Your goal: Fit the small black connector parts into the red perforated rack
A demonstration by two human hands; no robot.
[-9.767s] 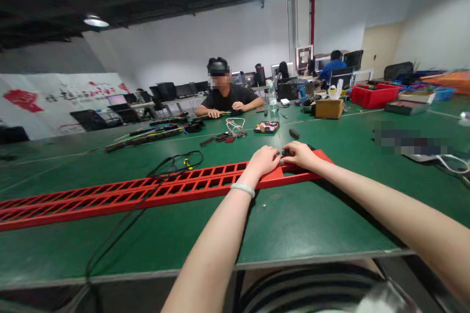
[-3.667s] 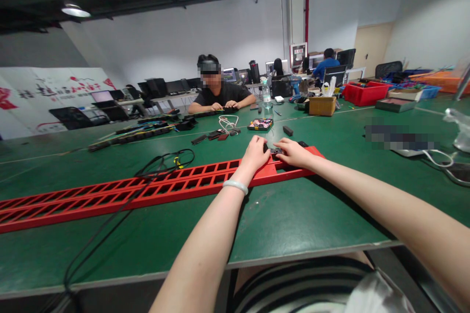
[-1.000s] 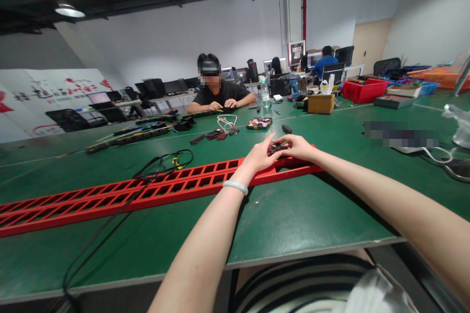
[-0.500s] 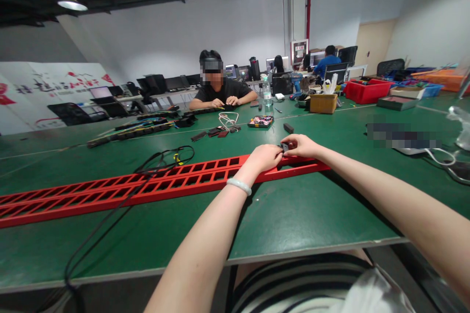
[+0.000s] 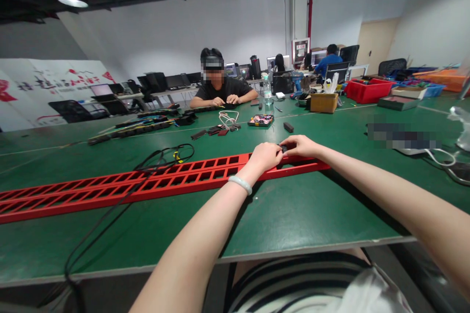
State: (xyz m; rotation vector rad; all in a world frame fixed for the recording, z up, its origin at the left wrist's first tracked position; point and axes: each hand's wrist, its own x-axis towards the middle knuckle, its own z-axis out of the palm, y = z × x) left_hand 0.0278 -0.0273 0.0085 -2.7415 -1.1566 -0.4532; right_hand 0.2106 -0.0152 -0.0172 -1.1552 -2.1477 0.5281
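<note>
My left hand (image 5: pixel 266 156) and my right hand (image 5: pixel 300 145) meet over the right part of a long red slotted frame (image 5: pixel 205 180). Between their fingertips is a small dark piece (image 5: pixel 284 148), mostly covered, so its kind does not show. Both hands have their fingers closed on it, the left from the left side and the right from the right. The red frame lies on the green table (image 5: pixel 301 215) and stretches to the left edge of the view. A pale bangle (image 5: pixel 240 185) circles my left wrist.
Black cable (image 5: pixel 147 168) crosses the frame and hangs off the table's front edge. Beyond my hands are a dark block (image 5: pixel 288 127), a small parts tray (image 5: pixel 260 120) and a bottle (image 5: pixel 268 94). Another person (image 5: pixel 223 85) works opposite. A red bin (image 5: pixel 368 90) stands at the right.
The small dark piece has turned or sunk between my fingers, and less of it shows. Both hands stay in nearly the same place.
</note>
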